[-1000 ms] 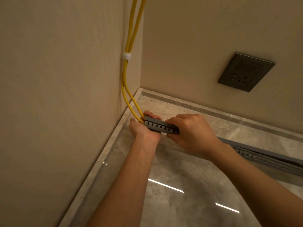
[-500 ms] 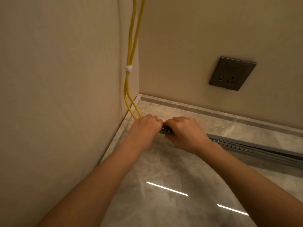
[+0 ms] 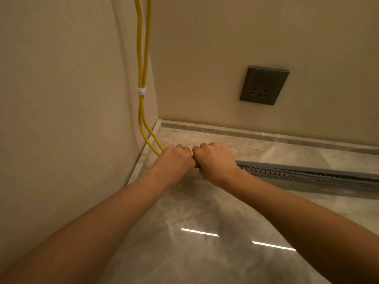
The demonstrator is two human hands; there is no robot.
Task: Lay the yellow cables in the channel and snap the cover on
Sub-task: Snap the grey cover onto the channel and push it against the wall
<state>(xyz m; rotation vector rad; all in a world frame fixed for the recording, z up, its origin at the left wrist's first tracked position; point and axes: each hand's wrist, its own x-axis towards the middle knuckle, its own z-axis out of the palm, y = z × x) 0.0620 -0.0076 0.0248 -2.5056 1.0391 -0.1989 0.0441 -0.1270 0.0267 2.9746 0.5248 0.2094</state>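
Near the corner, on the floor, I see both fists side by side, knuckles touching: left hand and right hand curled shut over the near end of the grey channel. Channel runs off right. Yellow cables drop down the wall, bound by a white tie, and vanish under the left hand

Two yellow cables; one channel; one socket.
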